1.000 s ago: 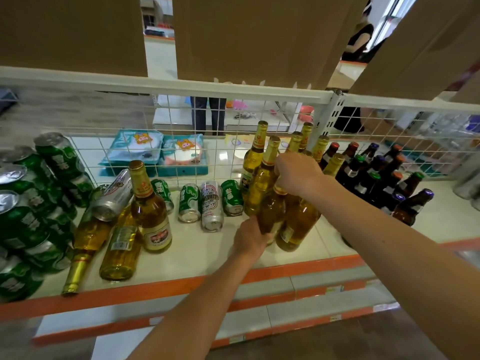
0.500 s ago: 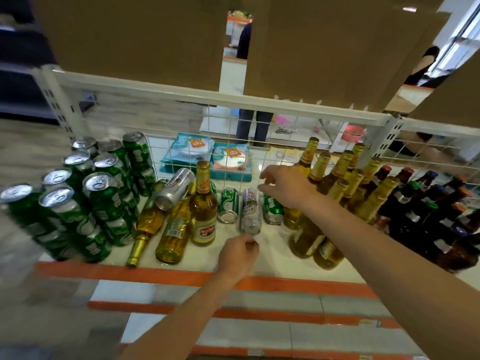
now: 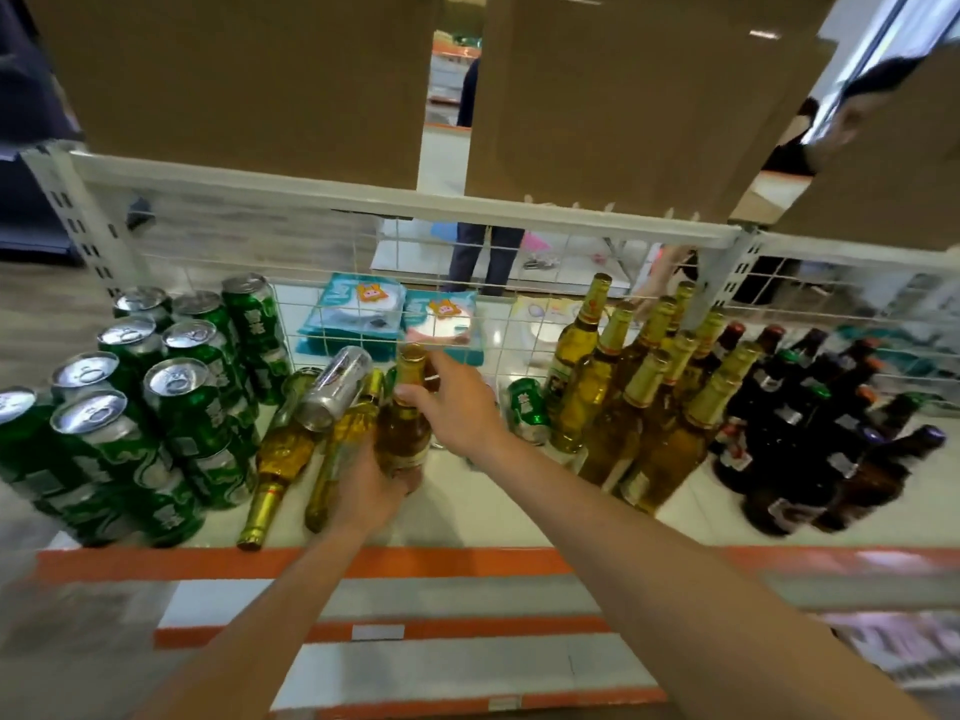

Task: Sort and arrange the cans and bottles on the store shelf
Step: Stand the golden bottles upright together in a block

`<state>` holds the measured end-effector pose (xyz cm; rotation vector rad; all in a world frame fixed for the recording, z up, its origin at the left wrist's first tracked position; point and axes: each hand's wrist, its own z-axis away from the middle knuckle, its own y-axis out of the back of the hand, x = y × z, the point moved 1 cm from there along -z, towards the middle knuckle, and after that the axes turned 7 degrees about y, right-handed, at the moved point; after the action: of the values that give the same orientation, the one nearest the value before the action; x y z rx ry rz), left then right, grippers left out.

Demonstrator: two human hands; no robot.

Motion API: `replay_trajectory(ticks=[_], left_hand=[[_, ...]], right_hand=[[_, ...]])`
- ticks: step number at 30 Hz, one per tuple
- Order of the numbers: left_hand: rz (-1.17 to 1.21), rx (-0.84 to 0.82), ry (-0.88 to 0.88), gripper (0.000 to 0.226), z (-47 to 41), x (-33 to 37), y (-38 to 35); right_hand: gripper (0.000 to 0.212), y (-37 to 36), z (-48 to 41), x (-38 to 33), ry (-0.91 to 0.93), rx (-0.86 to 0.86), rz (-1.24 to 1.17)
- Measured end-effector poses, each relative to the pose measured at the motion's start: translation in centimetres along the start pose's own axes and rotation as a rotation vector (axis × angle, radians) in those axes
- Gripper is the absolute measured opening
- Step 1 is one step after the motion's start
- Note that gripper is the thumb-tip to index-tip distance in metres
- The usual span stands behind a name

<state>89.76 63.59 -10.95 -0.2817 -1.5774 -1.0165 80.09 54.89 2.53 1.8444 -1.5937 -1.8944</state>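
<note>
Three groups stand sorted: green cans (image 3: 156, 407), gold bottles (image 3: 649, 407), dark bottles (image 3: 831, 433). Unsorted: two lying bottles (image 3: 280, 459), silver can (image 3: 335, 387). We grip the upright bottle (image 3: 402, 439) mid-shelf, right hand (image 3: 462, 407) round neck, left hand (image 3: 369, 496) round base.

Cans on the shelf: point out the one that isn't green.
The silver can, lying tilted on the fallen bottles; every other can in view is green.

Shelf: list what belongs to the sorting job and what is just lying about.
Job: held bottle, gripped by left hand and right hand; lying bottles; silver can; green cans; gold bottles; dark bottles.
Lying about: blue packets behind the mesh; boxes above.
</note>
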Motion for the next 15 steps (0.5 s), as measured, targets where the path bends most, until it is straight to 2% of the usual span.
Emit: replay_trajectory(ticks=[2,5,7,10,15], left_hand=[[0.008,0.015,-0.002,0.069,0.7,0.3,-1.0],[-0.1,0.036,0.034,0.061,2.3,0.9,-3.1],[-0.114,-0.02,0.083,0.061,3.5,1.5,-4.8],[-0.179,-0.097,0.097,0.073,5.3,3.2,-7.7],[-0.206,-0.181,0.057,0.06,7.3,7.0,-12.4]], right_hand=[[0.039,0.8,1.6,0.6,0.031,-0.006,0.035],[0.036,2.3,4.2,1.7,0.069,-0.026,0.094],[0.033,3.8,5.6,2.3,0.066,-0.03,0.137],[0.035,7.1,7.5,3.4,0.035,-0.06,0.212],[0.047,12.2,10.3,5.8,-0.026,-0.043,0.318]])
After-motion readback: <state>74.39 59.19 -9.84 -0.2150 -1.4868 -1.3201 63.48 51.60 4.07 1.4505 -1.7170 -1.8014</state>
